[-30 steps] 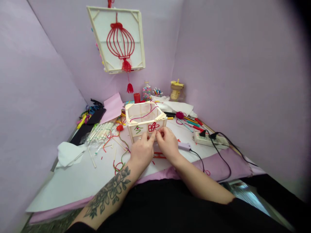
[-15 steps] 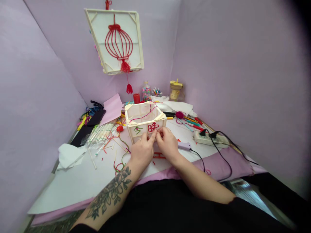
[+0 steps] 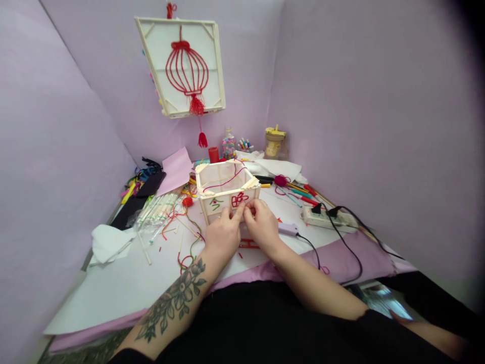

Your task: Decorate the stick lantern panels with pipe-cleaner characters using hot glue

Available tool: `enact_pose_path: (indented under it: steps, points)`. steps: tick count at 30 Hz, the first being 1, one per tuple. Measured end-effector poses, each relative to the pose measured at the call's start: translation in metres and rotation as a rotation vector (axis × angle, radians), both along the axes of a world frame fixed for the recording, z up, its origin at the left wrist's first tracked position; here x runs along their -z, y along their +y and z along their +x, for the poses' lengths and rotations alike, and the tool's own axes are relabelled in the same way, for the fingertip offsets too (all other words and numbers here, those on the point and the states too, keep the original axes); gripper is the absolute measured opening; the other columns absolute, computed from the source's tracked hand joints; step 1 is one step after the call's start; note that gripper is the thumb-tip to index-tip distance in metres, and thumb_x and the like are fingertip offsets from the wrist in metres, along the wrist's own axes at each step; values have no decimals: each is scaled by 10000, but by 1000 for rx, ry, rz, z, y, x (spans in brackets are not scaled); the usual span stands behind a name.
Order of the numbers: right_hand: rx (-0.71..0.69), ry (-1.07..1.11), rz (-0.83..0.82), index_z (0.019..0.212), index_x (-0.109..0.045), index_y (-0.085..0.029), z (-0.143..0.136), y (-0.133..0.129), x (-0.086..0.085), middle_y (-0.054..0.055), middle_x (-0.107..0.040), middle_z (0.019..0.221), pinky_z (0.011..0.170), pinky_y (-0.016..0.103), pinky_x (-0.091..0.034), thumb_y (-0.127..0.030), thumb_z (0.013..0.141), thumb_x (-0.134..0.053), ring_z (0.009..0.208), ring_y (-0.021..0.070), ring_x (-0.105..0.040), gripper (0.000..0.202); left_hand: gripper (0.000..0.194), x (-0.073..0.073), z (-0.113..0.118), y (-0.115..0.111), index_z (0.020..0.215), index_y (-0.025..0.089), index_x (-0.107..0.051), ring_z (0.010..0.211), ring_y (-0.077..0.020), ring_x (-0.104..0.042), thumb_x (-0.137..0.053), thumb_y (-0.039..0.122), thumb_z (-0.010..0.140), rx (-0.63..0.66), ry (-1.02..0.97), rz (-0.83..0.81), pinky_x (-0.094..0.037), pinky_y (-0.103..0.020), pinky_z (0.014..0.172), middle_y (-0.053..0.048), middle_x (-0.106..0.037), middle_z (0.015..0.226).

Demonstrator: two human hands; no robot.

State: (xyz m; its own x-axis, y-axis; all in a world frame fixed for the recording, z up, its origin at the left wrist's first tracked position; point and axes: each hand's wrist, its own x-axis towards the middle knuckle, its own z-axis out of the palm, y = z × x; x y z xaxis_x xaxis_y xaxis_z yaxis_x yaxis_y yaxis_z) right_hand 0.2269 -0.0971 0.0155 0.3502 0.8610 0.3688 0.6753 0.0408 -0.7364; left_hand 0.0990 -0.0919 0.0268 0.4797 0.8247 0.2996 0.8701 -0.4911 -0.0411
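A white box frame [image 3: 227, 194] with pale stick edges stands on the table, its top open. Its front face bears a green character [image 3: 215, 203] and a red character [image 3: 239, 199]. My left hand [image 3: 224, 230] presses its fingers against the front, just below the red character. Beside it, my right hand [image 3: 260, 222] is pinched, its fingertips meeting those of the left. What the fingers hold, if anything, is hidden. Dark red yarn [image 3: 227, 181] lies across the box's top.
A framed panel with a red lantern [image 3: 187, 68] hangs above the table [image 3: 113, 293]. A lilac corded tool [image 3: 288, 229] and a power strip [image 3: 329, 217] lie at right. Wrapped sticks [image 3: 155, 210] and yarn lie at left. Another person's arm [image 3: 428, 336] shows at lower right.
An arm of another person has come into view at the lower right. My hands stay at the box front; the whole view has shifted slightly.
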Motion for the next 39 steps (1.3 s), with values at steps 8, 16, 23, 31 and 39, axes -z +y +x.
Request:
enact_pose_path:
  steps: [8,16,23,31,39]
  points:
    - [6,-29,3,782,-550,-218,2,0,1,25,-619,840,654,295,-362,-306,879,-485,750,184,-565,147,572,1,1,1,1477,318,-350,718,-167,-648,-420,219,918,-17,-7,-11,-493,-251,581,-98,-598,1119]
    - [6,-38,-15,792,-566,-218,4,0,2,23,-623,846,649,288,-360,-311,876,-502,752,180,-575,141,571,-1,3,-1,1489,299,-326,770,-184,-659,-406,231,927,-17,-8,-28,-503,-253,593,-98,-596,1119]
    - [4,-46,-14,781,-564,-218,4,0,3,21,-623,831,644,285,-359,-304,875,-496,747,178,-573,145,570,-2,4,-1,1485,286,-337,749,-174,-659,-413,226,923,-28,-9,-33,-501,-249,585,-106,-599,1129]
    - [3,-32,36,862,-597,-221,6,-2,1,29,-636,875,666,291,-378,-320,880,-492,790,188,-590,146,506,4,-7,-5,1409,227,-471,770,-169,-655,-433,194,905,66,-153,36,-514,-248,646,-90,-642,1035]
    - [-55,-34,93,907,-638,-215,12,-2,4,39,-658,914,688,298,-397,-272,895,-473,761,183,-574,175,420,11,-12,-2,1280,224,-601,800,-172,-649,-447,168,893,98,-230,9,-525,-256,701,-74,-656,979]
